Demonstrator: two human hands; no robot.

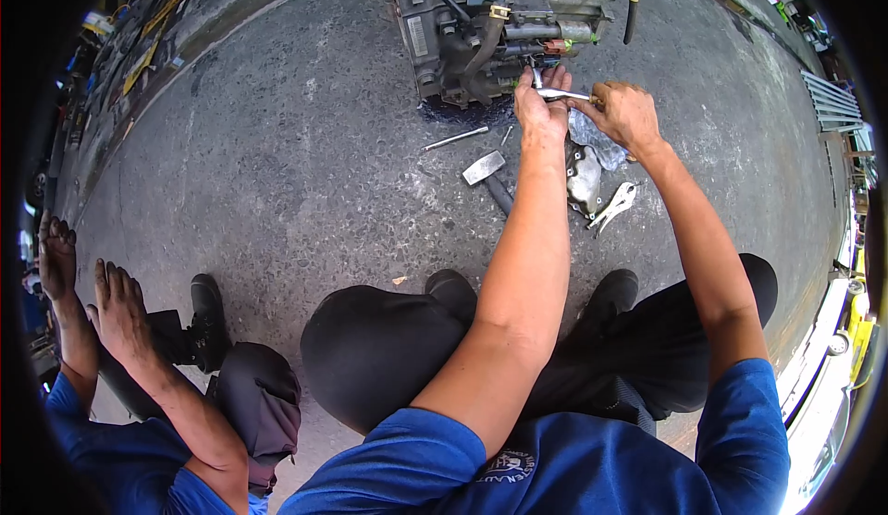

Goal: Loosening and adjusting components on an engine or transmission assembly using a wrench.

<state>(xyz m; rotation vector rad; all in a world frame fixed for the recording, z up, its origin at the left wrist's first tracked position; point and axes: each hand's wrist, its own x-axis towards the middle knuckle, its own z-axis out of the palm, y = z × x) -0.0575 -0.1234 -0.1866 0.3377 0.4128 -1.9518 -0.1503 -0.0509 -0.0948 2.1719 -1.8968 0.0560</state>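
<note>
My right hand (627,113) is closed around the handle of a shiny ratchet wrench (560,94). Palm up, my left hand (544,108) cups the wrench's head end, its thumb and fingers on either side. A short metal shaft rises from that end toward the lower side of a greasy gearbox-like assembly (421,39) with hoses and metal tubes. Where the shaft meets the assembly is too small to make out. Beneath my wrists lie a clear plastic bag (601,143) and a cast metal cover (583,180).
On the stained concrete floor (305,154) are a hammer (483,168), a metal rod (455,139) and locking pliers (617,203). At my left another person in blue holds up both hands (122,312). Metal bars (831,99) stand at the far right.
</note>
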